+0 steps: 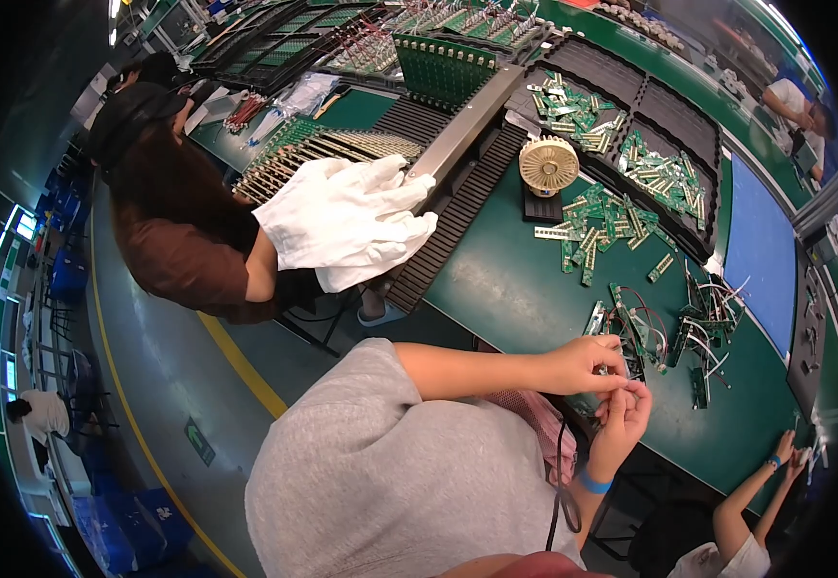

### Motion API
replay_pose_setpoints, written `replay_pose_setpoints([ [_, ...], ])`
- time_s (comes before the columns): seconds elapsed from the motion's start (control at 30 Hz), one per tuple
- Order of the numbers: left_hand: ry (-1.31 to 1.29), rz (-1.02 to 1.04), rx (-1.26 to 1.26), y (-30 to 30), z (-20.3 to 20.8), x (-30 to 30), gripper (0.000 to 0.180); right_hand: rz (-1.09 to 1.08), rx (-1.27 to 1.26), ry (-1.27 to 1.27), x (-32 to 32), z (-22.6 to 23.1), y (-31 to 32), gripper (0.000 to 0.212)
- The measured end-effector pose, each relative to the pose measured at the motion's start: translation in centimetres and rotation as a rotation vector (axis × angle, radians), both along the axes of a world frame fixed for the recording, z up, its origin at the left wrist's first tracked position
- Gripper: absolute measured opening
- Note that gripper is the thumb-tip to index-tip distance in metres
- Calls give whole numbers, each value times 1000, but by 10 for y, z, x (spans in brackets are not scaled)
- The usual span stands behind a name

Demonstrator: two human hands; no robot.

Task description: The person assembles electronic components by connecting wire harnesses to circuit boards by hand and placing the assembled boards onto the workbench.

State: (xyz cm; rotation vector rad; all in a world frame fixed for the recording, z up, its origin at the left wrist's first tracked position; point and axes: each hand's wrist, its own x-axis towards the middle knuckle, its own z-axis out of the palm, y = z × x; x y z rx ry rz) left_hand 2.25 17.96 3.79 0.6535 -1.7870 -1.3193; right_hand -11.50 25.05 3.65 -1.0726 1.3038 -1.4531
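My left hand (581, 366) and my right hand (621, 421) meet at the table's near edge, fingertips pinched together. Whatever they hold between them is too small or too hidden to name. Just beyond my fingers lie narrow green circuit boards (621, 310) with thin red and dark wires. A bunch of wired boards (707, 323) with white and black leads rests to the right of them. Farther off, many small loose circuit boards (600, 223) are heaped on the green tabletop.
Black trays (642, 94) of small boards stand at the back right, by a small beige fan (548, 166). At left, a co-worker's white-gloved hands (352, 217) are beside a metal rail (467, 120) and a row of upright boards (318, 144). A blue mat (761, 250) lies at right.
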Motion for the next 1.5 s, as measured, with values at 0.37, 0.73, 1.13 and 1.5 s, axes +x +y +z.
replay_pose_setpoints([
  [0.37,-360,-99,-391,-14,7,17,31,188,199,47,-17,-1,1,9],
  [0.73,-130,-150,-389,-14,18,7,23,269,101,-387,-23,-14,14,17],
  [1.13,-164,97,-270,-10,14,22,23,-63,40,-12,-12,-3,6,14],
  [1.5,-182,81,-278,-8,15,19,16,-54,179,95,-19,4,5,17],
])
